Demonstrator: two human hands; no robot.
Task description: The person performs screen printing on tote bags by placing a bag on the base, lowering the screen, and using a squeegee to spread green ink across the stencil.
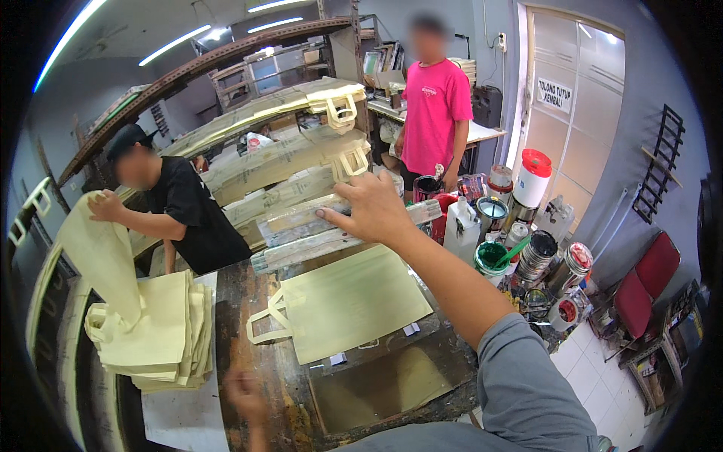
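Observation:
A cream tote bag lies flat on the dark work table, its handles pointing left. Beyond it, a paint-smeared wooden frame stands tilted up. My right hand reaches across the bag and grips the upper edge of this frame, thumb in front; some of its fingers are hidden. Low over the table, left of a brown board, is my left hand, smeared by motion. To its left a stack of cream tote bags rests on a white sheet.
A co-worker in black lifts a cream bag beside the stack. Another person in pink stands beyond the table. Paint cans and a white jug crowd the right. Behind, racks hold layered bags.

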